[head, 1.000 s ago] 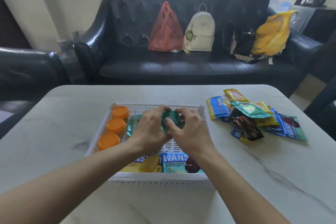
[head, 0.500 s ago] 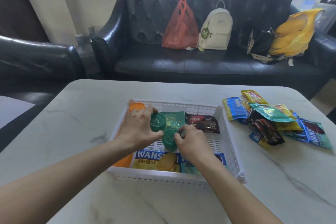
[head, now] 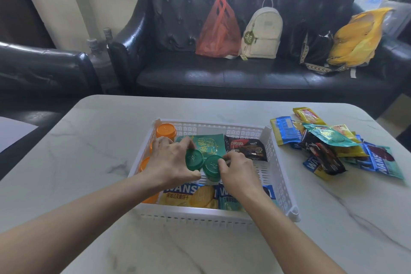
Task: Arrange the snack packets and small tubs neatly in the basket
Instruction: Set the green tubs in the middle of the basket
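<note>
Head view, hands gripping upright green tubs, lids up, in basket

Both forearms reach forward over the near wall of the basket, converging toward its middle. Left hand is palm down, fingers curled round a green tub. Right hand is just right of it, fingertips pinching a second green tub.

Bright window backlight, wide-angle edge distortion.
</note>
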Available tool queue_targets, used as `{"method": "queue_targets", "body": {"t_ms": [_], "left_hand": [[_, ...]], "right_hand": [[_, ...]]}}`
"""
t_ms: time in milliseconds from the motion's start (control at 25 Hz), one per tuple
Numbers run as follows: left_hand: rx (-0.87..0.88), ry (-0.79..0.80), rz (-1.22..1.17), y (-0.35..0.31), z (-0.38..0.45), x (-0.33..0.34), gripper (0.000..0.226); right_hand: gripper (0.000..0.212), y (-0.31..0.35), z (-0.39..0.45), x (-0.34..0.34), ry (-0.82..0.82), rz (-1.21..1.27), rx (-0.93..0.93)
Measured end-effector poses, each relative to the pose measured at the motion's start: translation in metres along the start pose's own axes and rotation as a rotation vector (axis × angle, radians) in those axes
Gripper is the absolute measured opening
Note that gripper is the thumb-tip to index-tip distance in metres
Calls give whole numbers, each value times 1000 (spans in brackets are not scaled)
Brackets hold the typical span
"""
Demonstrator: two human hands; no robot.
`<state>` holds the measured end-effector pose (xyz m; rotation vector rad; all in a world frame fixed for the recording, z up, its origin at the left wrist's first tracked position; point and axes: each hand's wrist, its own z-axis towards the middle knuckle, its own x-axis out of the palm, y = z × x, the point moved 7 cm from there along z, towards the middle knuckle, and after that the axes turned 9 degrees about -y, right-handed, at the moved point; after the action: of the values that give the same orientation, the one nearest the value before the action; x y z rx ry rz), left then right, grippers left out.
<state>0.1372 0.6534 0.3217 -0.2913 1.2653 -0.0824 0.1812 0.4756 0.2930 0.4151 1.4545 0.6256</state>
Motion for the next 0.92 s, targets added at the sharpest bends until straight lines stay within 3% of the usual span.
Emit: {"method": "queue_targets", "body": {"t_ms": [280, 720, 920], "left_hand": [[30, 32, 23, 2, -4, 8, 67], [104, -50, 90, -6, -2, 9, 66], [137, -105, -10, -33, 1, 1, 52]], "right_hand": [[23, -1, 0, -1, -46, 58, 3], [29, 0, -3, -2, -75, 139, -27], [30, -2, 3, -31, -154, 97, -52]]}}
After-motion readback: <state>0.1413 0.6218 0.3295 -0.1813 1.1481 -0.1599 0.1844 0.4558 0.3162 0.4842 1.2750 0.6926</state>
